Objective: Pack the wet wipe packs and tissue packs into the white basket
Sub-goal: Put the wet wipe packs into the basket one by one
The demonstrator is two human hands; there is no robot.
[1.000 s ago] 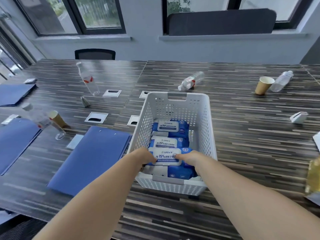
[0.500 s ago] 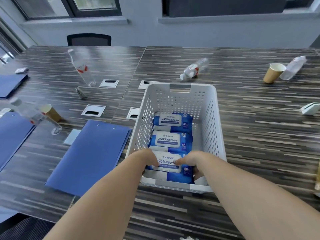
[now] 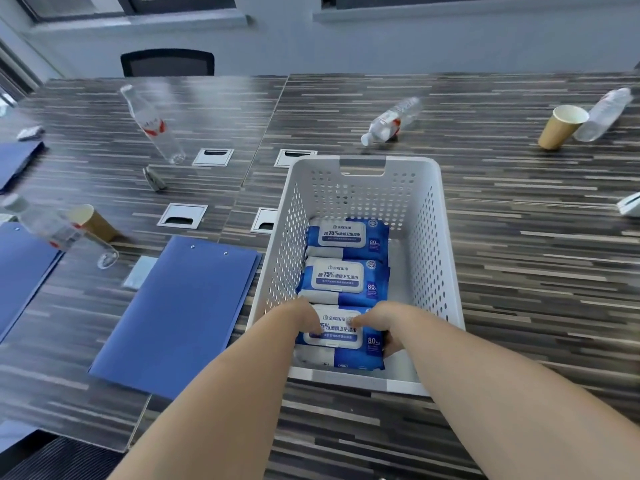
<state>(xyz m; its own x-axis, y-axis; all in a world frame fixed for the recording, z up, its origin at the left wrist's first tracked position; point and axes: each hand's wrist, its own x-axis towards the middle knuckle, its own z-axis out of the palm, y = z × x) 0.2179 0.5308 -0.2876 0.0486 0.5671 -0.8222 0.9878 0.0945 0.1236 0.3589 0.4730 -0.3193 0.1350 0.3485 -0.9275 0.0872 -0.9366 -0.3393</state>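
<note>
The white perforated basket [image 3: 440, 258] stands on the striped table in front of me. Three blue-and-white wet wipe packs lie in a row along its left side: the far pack [image 3: 346, 237], the middle pack [image 3: 343, 277] and the near pack [image 3: 346, 344]. Both my hands reach inside the basket onto the near pack. My left hand [image 3: 304, 318] grips its left end and my right hand [image 3: 382, 322] grips its right end, fingers curled round the edge. The right side of the basket floor is bare. No tissue pack shows.
A blue folder [image 3: 180, 313] lies just left of the basket, more blue folders [image 3: 20, 268] further left. Plastic bottles [image 3: 152, 126] [image 3: 391, 121] [image 3: 604, 114] and paper cups [image 3: 561, 128] [image 3: 93, 223] are scattered on the table. Cable ports [image 3: 181, 214] sit mid-table. A chair [image 3: 168, 62] stands behind.
My view has tilted down and closer to the basket. My hands have stayed on the near pack, which now lies lower on the basket floor behind the near wall.
</note>
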